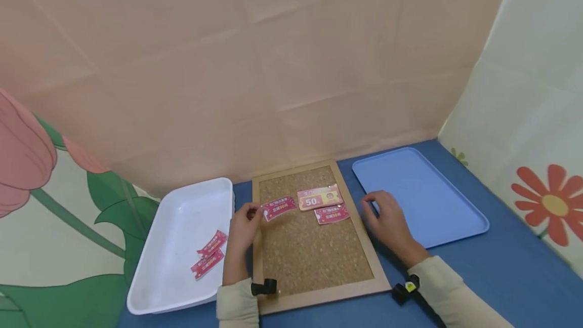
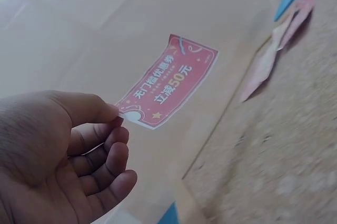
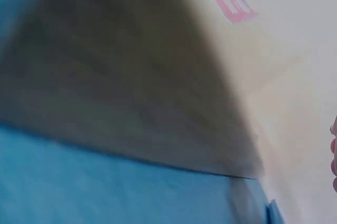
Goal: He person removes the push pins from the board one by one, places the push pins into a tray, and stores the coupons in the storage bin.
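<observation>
Between thumb and forefinger, my left hand [image 1: 243,229] [image 2: 68,153] pinches one end of a pink coupon [image 1: 279,208] [image 2: 171,84], held above the left part of a wood-framed cork board [image 1: 314,257]. Two other coupons are on the board's upper right: a larger pink and yellow one [image 1: 320,198] overlaps a small pink one [image 1: 332,214]. My right hand [image 1: 391,224], fingers bent loosely and holding nothing, is over the gap between the board's right edge and the blue tray [image 1: 421,191]. Only a few fingertips show at the right wrist view's edge.
A white tray [image 1: 170,247] stands left of the board, with two pink coupons [image 1: 212,243] [image 1: 207,264] lying partly overlapped in it. Blue cloth [image 1: 510,272] covers the table. A beige sheet [image 1: 227,65] hangs behind, and a flower-printed one [image 1: 537,130] is at the right.
</observation>
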`<state>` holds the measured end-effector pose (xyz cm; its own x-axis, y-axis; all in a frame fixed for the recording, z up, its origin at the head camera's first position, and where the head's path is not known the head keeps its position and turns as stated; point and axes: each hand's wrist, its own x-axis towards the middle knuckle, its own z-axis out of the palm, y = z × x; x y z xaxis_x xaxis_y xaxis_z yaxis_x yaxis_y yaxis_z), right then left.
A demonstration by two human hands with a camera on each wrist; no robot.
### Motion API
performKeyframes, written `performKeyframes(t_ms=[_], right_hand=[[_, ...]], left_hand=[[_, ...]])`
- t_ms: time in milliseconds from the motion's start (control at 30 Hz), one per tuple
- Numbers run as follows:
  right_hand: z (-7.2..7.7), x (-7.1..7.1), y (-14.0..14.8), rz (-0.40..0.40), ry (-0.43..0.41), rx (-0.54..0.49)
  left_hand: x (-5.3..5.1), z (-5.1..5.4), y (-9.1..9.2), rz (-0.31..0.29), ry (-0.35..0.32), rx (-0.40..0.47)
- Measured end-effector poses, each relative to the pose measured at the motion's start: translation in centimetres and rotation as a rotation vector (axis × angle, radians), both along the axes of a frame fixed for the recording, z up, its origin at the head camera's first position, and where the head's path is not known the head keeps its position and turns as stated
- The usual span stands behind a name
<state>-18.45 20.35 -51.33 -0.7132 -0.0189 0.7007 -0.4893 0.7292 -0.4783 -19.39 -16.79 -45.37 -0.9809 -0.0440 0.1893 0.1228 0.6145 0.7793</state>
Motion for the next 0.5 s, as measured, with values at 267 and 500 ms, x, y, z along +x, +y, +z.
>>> performKeyframes(t_ms=[267,500], right_hand=[[0.7,-0.5,1.7,-0.05,0.047,-0.008],[1.6,-0.8,3.1,-0.077,0.064,-0.02]], left_hand=[[0.8,1.4,-2.4,0.177,-0.024,0.027],[1.6,2.6,-4.7,0.284,-0.068,0.04]])
